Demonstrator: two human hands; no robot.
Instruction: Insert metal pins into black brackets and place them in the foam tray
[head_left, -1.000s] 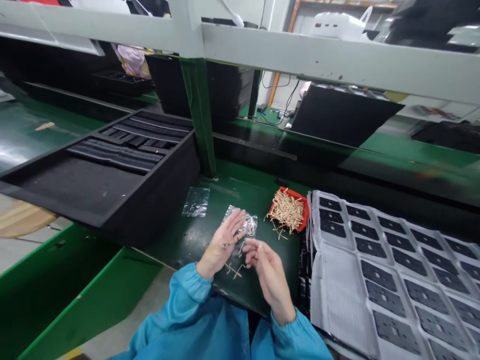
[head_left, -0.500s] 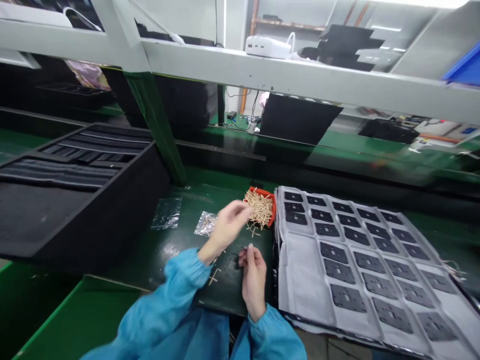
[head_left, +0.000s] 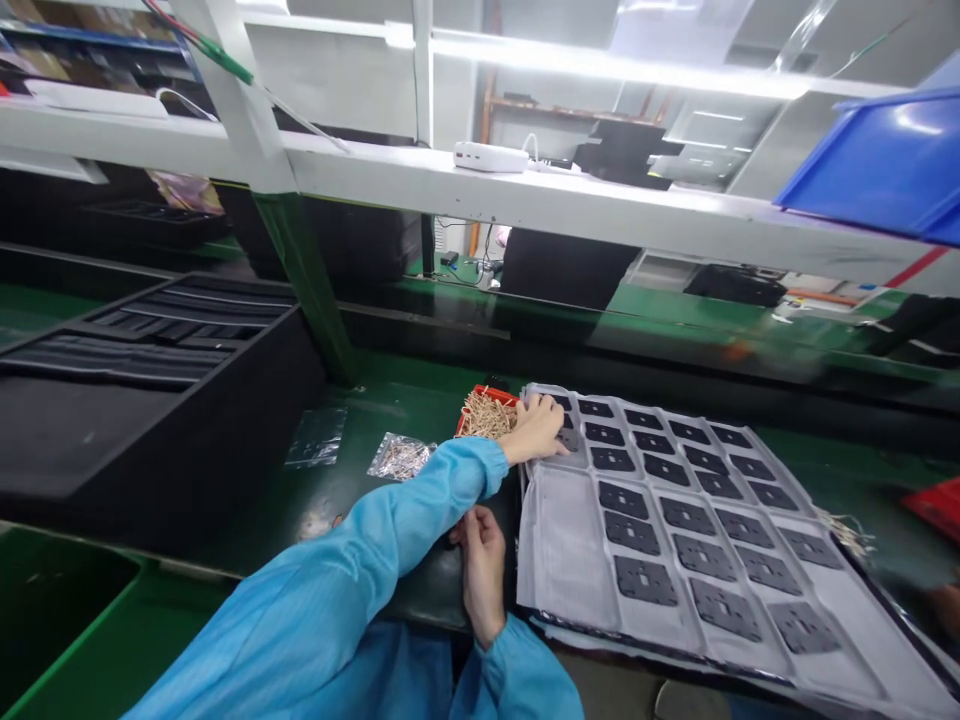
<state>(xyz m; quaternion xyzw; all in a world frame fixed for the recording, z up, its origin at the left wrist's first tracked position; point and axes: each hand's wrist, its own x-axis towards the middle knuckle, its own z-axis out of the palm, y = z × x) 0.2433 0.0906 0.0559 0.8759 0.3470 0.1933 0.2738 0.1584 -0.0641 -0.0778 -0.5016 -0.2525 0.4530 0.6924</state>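
My left hand point(head_left: 535, 430) reaches across to the far left corner of a white tray point(head_left: 568, 540). Its fingers are spread over a flat black plate point(head_left: 570, 440) in a compartment there; whether they grip it is hidden. Lower down, in front of the tray, my right hand point(head_left: 484, 562) is closed in a pinch. A small dark bit shows at its fingertips, partly behind my left sleeve, too small to name. Beside my left wrist stands a red bin point(head_left: 459, 424) filled with small beige sticks point(head_left: 486, 416).
Several black plates point(head_left: 645, 580) lie in the tray's compartments. A clear bag of small parts point(head_left: 401, 457) and a flat clear bag point(head_left: 316, 438) lie on the green bench. A large black box point(head_left: 217, 420) stands left. Overhead runs a white shelf point(head_left: 375, 180) with a blue bin point(head_left: 877, 165).
My left hand has moved right, from beside the red bin to the plates in the tray's far left corner. My right hand stays low and pinched. The view has shifted slightly.
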